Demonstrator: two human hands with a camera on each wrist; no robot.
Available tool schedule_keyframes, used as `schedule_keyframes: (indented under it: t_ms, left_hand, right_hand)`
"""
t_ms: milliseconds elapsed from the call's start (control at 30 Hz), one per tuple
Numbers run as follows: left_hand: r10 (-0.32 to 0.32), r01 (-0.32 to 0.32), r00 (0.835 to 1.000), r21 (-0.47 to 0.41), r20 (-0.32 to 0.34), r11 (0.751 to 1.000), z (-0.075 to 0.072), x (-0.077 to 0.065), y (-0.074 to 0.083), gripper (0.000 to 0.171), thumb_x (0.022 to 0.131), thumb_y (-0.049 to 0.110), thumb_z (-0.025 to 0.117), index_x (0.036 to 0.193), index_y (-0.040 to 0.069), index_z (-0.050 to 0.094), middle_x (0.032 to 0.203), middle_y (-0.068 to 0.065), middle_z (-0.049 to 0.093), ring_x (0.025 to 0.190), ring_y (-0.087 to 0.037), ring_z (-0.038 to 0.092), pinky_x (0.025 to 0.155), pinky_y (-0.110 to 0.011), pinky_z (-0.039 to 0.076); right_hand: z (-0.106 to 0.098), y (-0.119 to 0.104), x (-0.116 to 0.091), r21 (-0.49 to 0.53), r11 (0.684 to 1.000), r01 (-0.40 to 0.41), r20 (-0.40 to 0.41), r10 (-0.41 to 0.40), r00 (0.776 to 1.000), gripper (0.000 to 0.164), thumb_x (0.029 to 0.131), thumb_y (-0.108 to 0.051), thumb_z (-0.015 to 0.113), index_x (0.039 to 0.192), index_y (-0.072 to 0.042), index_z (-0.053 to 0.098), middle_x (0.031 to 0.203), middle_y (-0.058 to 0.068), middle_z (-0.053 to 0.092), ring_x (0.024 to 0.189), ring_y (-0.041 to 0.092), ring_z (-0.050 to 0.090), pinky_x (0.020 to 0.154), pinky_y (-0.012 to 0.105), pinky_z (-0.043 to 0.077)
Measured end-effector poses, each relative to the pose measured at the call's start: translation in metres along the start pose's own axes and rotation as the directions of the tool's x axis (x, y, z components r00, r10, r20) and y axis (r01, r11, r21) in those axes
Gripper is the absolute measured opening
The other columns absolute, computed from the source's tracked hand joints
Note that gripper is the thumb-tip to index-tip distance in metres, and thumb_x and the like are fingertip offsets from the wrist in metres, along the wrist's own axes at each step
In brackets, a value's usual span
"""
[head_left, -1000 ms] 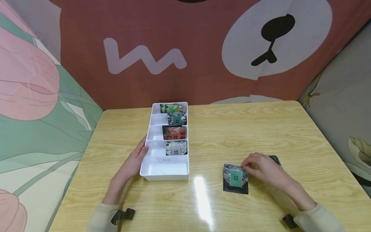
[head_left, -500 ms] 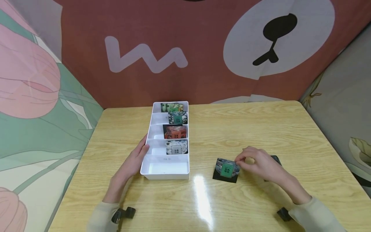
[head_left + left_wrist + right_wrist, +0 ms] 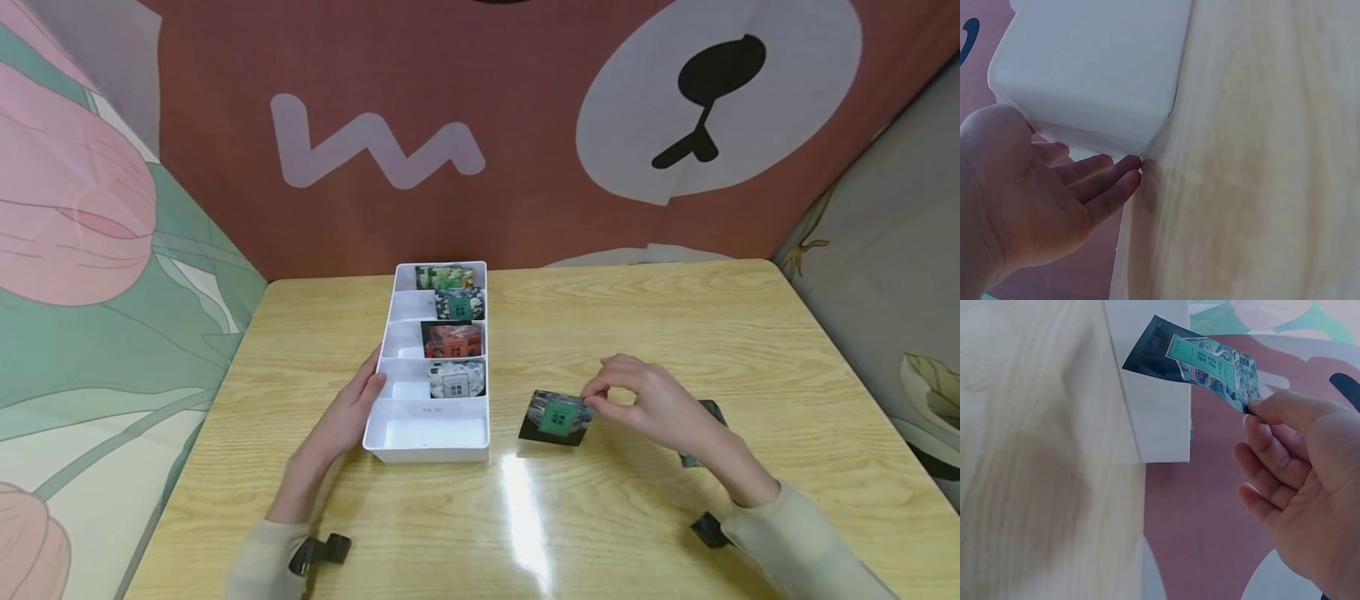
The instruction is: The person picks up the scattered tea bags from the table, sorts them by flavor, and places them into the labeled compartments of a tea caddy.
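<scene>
With thumb and forefinger, my right hand (image 3: 652, 404) pinches one corner of a dark sachet (image 3: 557, 419) with a green label, tilted above the table. The same sachet (image 3: 1200, 361) fills the upper part of the right wrist view. A white divided box (image 3: 426, 457) stands left of it. My left hand (image 3: 348, 421) holds the box's left side, thumb at the rim. In the left wrist view, that hand's fingers (image 3: 1107, 194) lie along the outer wall. Green, dark, red and white sachets sit in the farther compartments; the nearest compartment holds nothing.
Partly hidden under my right forearm, another dark packet (image 3: 712, 410) lies on the wooden table (image 3: 637, 333). A red-brown printed cloth (image 3: 517, 200) hangs behind the table's far edge, with patterned cloths at both sides.
My right hand has lifted the green-labelled sachet off the table and carried it left toward the box, turning it slightly. My left hand stays at the box.
</scene>
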State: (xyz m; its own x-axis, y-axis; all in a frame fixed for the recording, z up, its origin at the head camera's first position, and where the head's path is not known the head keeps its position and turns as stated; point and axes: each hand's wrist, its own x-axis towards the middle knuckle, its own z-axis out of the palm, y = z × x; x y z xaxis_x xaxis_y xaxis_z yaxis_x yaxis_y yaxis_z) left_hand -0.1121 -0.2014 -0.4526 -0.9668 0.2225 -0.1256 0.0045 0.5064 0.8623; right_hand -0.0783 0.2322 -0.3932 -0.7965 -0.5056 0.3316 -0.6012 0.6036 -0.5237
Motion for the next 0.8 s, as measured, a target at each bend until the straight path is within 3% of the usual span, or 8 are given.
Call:
schedule_keyframes:
  t_ms: [333, 667, 800]
  left_hand:
    - [-0.002, 0.003, 1.0, 0.062, -0.011, 0.998, -0.001, 0.0, 0.001, 0.054, 0.109, 0.043, 0.03, 0.16, 0.033, 0.015, 0.163, -0.014, 0.026, 0.14, -0.04, 0.04, 0.115, -0.06, 0.029]
    - [0.012, -0.01, 1.0, 0.107, -0.019, 0.994, -0.002, -0.001, 0.003, 0.056, 0.108, 0.046, 0.028, 0.161, 0.031, 0.015, 0.162, -0.015, 0.028, 0.14, -0.041, 0.041, 0.115, -0.06, 0.031]
    - [0.013, -0.011, 1.0, 0.113, -0.019, 0.994, -0.001, -0.001, 0.004, 0.056, 0.108, 0.047, 0.027, 0.16, 0.031, 0.016, 0.161, -0.015, 0.03, 0.138, -0.04, 0.043, 0.114, -0.059, 0.032]
  right_hand:
    - [-0.006, -0.016, 0.021, 0.042, 0.997, 0.068, -0.061, -0.065, 0.996, 0.019, 0.085, -0.008, 0.078, 0.093, -0.025, 0.075, 0.089, -0.018, 0.069, 0.094, 0.008, 0.067, 0.107, 0.046, 0.044]
    - [-0.004, -0.032, 0.041, 0.083, 0.982, 0.171, -0.091, -0.163, 0.982, 0.02, 0.085, -0.005, 0.077, 0.094, -0.022, 0.075, 0.088, -0.015, 0.069, 0.083, 0.003, 0.061, 0.108, 0.032, 0.044]
    - [-0.005, -0.041, 0.047, 0.083, 0.981, 0.173, -0.094, -0.165, 0.982, 0.017, 0.085, -0.007, 0.077, 0.094, -0.021, 0.076, 0.089, -0.015, 0.069, 0.083, 0.003, 0.06, 0.107, 0.036, 0.045]
